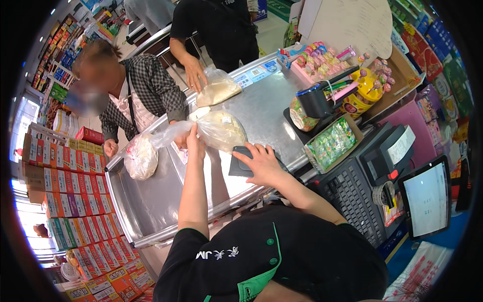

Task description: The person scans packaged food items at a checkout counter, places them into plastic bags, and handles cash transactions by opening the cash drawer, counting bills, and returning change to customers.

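My left hand (196, 145) grips the gathered film of a clear plastic bag (222, 130) that holds pale yellowish contents and bears a small white label. My right hand (266, 166) rests over a dark grey handheld device (239, 167) just below this bag, its fingers spread around it. Left of my left hand, a tied bag (141, 160) of white food sits on the metal checkout counter (158, 205). A third bag (218, 92) with cream-coloured contents lies farther back, under another person's hand (194, 75). A customer's hand (182, 140) is partly hidden behind plastic film beside my left hand.
A customer in a checked jacket (156, 81) leans at the counter's far side. On the right stand a black scanner stand (315, 102), a box of green packets (332, 143), lollipops in a yellow tub (358, 96), a keyboard (353, 207) and a screen (426, 200). Stacked cartons (81, 200) rise at left.
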A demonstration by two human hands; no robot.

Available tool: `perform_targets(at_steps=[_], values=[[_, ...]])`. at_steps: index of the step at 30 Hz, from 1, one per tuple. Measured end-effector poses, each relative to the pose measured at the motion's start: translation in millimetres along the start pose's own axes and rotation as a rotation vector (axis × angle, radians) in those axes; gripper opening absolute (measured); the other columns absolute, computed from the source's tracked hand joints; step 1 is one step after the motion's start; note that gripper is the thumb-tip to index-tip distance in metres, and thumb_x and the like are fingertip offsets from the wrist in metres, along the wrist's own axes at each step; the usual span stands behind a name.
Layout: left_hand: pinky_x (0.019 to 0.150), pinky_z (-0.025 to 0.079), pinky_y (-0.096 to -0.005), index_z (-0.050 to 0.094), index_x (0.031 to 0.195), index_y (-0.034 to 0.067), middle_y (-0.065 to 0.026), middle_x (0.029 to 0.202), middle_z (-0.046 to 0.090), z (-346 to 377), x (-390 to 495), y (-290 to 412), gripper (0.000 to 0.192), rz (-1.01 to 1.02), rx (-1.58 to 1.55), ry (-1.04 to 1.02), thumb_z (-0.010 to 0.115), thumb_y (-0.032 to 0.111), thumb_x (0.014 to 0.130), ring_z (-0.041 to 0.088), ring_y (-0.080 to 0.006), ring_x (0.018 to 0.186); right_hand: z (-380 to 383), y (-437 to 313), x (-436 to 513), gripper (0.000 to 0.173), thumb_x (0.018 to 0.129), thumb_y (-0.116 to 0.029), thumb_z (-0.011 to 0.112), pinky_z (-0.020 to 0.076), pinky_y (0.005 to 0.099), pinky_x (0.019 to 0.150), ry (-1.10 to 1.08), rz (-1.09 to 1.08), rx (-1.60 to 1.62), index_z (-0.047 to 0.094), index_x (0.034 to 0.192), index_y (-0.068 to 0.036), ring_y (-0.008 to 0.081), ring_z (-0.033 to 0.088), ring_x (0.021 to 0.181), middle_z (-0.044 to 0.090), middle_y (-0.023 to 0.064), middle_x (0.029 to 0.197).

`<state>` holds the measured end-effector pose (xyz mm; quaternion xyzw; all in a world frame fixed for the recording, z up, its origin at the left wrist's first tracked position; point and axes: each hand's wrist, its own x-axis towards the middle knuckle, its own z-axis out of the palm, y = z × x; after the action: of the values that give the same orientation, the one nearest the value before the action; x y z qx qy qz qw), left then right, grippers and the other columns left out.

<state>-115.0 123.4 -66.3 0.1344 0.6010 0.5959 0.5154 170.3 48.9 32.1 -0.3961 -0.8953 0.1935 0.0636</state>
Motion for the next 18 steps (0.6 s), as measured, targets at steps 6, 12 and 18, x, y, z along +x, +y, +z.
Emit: perform_targets(at_steps=[6,12,18], values=[[0.098,0.038,-0.0402,0.035,0.135,-0.003,-0.0209,0.133,0.043,31,10,-18,0.085,0.225,0.595,0.365,0.075,0.04,0.073,0.044,-0.0327,0.121,3,-3,0,0.088,0.062,-0.021,0.077,0.0287,0.0457,0.099,0.096,-0.01,0.015,0.039,0.14,-0.027,0.0347,0.04,0.121,0.038,0.0181,0.138],[0.078,0.048,-0.0387,0.056,0.107,-0.006,-0.0125,0.095,0.06,14,22,-27,0.031,-0.077,-0.095,0.012,0.059,0.003,0.077,0.058,-0.0255,0.085,-3,5,-21,0.084,0.062,-0.022,0.076,0.026,0.0462,0.102,0.259,0.137,0.161,0.041,0.139,-0.024,0.0337,0.038,0.123,0.04,0.0198,0.134],[0.082,0.048,-0.0393,0.055,0.1,-0.003,-0.0107,0.093,0.056,-8,-11,-29,0.033,-0.137,-0.379,-0.178,0.045,-0.01,0.07,0.056,-0.0252,0.084,-1,25,-42,0.089,0.061,-0.025,0.078,0.0237,0.0479,0.103,0.525,0.455,0.384,0.039,0.141,-0.021,0.0353,0.037,0.124,0.039,0.0181,0.132]])
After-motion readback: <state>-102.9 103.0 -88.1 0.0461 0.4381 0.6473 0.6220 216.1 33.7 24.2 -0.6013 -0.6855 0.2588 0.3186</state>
